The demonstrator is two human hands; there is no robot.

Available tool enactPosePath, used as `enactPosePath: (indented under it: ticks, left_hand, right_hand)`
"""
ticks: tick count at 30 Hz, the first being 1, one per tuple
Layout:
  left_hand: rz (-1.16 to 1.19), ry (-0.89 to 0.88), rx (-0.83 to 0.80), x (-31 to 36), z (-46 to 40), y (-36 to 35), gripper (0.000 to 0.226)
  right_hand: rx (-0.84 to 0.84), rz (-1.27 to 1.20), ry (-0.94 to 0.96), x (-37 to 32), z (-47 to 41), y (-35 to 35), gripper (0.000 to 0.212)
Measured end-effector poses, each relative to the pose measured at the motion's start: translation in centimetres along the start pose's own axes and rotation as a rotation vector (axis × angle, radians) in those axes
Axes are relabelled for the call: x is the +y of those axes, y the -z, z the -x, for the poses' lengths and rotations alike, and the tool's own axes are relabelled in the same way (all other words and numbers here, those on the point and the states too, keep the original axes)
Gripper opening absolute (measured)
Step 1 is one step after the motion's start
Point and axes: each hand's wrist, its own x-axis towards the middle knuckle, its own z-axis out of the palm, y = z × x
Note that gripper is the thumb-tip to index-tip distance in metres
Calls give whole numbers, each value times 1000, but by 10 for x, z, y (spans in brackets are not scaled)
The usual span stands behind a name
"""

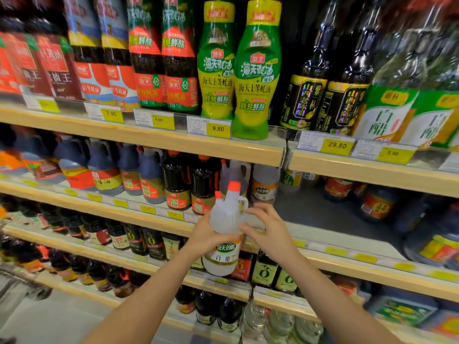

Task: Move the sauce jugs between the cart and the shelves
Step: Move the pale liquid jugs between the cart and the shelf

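With the left hand (208,235) wrapped round a clear vinegar jug (224,229) held before the second shelf (347,227) and the right hand (267,228) loosely open against it, sliding it upright into the gap looked wisest; its label read 白醋.

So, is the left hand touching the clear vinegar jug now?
Touching. The head view shows the left hand curled round the clear vinegar jug.
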Motion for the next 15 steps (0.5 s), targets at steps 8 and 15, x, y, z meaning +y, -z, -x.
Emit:
enactPosePath:
  ticks: [8, 15]
  left_hand:
    - [-86, -76, -66, 18, 8, -33, 82]
    - [-185, -200, -253, 52, -20, -23, 109]
  right_hand:
    - [-23, -99, -358, -36, 10, 2, 57]
    - [292, -27, -200, -30, 2, 25, 51]
